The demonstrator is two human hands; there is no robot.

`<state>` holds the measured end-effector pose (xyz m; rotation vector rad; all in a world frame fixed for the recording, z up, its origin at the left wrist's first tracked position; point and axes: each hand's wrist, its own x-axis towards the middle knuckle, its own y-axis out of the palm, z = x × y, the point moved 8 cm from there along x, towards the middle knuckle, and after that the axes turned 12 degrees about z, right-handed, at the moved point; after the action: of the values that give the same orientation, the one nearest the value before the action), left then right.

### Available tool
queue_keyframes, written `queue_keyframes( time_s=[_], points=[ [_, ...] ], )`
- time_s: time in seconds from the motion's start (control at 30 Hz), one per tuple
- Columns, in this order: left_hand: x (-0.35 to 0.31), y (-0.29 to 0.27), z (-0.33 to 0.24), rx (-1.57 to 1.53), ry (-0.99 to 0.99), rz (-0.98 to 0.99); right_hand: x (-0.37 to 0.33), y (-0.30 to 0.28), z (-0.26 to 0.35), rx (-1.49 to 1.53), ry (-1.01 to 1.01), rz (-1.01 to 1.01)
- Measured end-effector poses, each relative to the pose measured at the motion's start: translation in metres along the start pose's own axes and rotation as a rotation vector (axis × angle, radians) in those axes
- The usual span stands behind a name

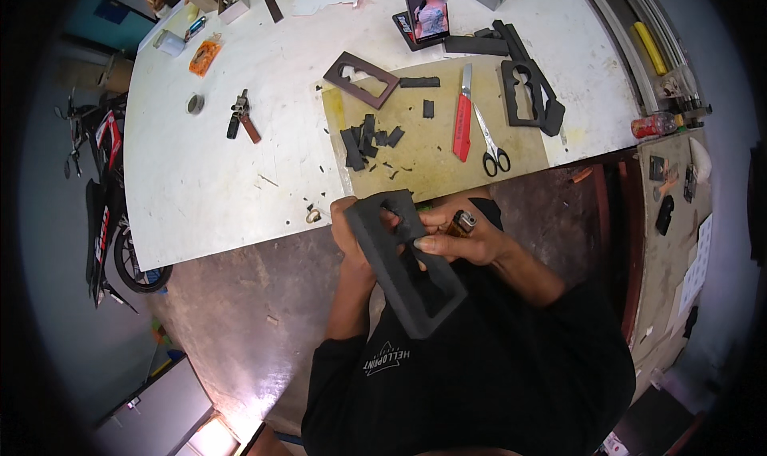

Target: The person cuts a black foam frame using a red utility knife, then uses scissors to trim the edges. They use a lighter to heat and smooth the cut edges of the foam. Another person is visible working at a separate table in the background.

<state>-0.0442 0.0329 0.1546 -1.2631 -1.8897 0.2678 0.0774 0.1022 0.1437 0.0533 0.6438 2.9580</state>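
Note:
A black foam block (391, 276) with an oblong, wavy-edged cutout is held tilted in front of my chest, just off the table's near edge. My left hand (345, 224) grips its upper left side, with the fingers partly hidden behind it. On the other side, my right hand (475, 244) presses its thumb against the inner edge of the cutout. A lighter (461, 223) with a metal top is also tucked in that right hand. Beyond the block, a red-handled cutter knife (462, 124) and black-handled scissors (493, 151) lie on a tan cutting mat (447, 176).
Black foam scraps (363, 144) litter the mat. A dark brown cutout frame (347, 88) and a black one (509, 96) lie farther back. A phone (427, 12) stands behind them. Leftward are a plier-like tool (242, 120) and an orange packet (205, 56); rightward, a bottle (655, 126).

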Motion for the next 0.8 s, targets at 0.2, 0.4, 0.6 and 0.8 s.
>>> queue_keyframes(
  time_s=[0.2,0.4,0.6,0.8],
  points=[
    [0.027,0.007,0.000,-0.016,0.012,-0.053,-0.002,-0.015,0.014,0.164,-0.017,-0.111],
    [0.032,0.009,0.008,-0.414,-0.293,-0.260,-0.001,-0.025,0.016,0.241,-0.064,-0.108],
    [0.041,0.018,0.023,-0.767,-0.354,-0.057,0.000,-0.029,0.015,0.201,-0.038,-0.064],
    [0.056,0.020,0.021,-0.770,-0.404,0.144,0.000,-0.029,0.018,0.111,-0.022,-0.023]
  ],
)
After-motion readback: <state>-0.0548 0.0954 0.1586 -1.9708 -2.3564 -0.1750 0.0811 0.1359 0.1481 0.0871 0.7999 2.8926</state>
